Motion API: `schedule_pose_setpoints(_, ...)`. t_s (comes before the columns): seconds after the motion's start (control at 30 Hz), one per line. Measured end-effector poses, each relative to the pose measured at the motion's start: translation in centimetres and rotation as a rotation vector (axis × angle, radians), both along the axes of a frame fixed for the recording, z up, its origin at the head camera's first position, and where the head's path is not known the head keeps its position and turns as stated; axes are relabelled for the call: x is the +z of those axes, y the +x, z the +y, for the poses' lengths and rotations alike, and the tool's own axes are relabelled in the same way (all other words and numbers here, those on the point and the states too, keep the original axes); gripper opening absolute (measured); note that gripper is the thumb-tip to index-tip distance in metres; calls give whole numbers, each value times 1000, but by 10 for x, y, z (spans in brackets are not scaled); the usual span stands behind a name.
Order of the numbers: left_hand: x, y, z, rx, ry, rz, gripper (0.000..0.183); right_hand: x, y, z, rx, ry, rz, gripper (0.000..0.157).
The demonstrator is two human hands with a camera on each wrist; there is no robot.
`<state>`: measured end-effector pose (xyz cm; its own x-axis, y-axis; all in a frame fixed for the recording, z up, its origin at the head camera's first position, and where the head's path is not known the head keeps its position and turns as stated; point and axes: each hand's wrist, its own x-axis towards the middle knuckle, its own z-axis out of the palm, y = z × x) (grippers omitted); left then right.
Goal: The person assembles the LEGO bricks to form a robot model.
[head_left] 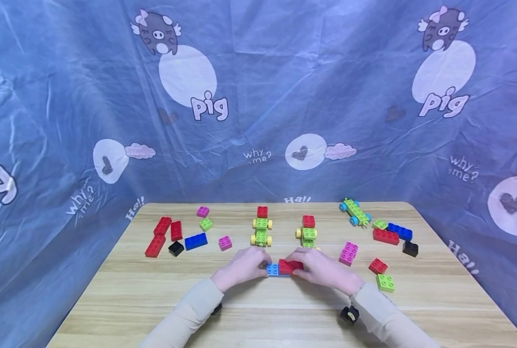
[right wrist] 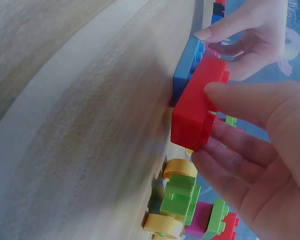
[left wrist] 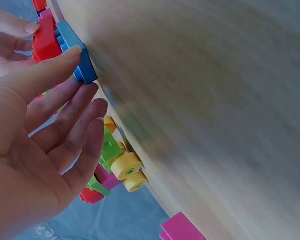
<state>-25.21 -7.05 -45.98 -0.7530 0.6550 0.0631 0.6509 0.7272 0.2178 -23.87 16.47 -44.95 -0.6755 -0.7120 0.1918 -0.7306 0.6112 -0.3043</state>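
At the middle of the table, my left hand (head_left: 245, 263) pinches the end of a flat blue building brick (head_left: 272, 269) between thumb and fingers. A long red brick (head_left: 289, 267) lies over the right part of the blue brick, and my right hand (head_left: 321, 268) grips its outer end. In the right wrist view the red brick (right wrist: 192, 110) overhangs the blue brick (right wrist: 185, 70) toward my right palm; whether the studs are fully pressed in I cannot tell. Just beyond the hands stand two green wheeled toys (head_left: 261, 237) (head_left: 309, 234) with yellow wheels and red bricks on top.
On the left lie red bricks (head_left: 155, 245), a blue brick (head_left: 196, 240), a black brick (head_left: 176, 248) and small pink and green ones. To the right are a green blue-wheeled base (head_left: 355, 211), a pink brick (head_left: 348, 253), a green brick (head_left: 385, 282) and several others. A printed blue cloth (head_left: 258, 96) hangs behind.
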Motion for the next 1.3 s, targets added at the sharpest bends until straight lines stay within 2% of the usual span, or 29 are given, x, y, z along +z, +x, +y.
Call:
schedule_pose_setpoints(0.33, 0, -1, 1, 9, -1, -10, 25, -1, 1, -2, -19, -9, -6, 25)
schedule_pose_setpoints(0.63, 0, -1, 1, 15, 3, -21, 25, -3, 0, -4, -16, -12, 29, 25)
schedule_pose_setpoints(0.9, 0, 0, 2, 16, 3, -26, 26, -4, 1, -7, -47, -11, 16, 26)
schedule_pose_setpoints(1.3, -1, -3, 2, 4, 8, -21, 25, -4, 2, -11, -26, -23, 95, 25)
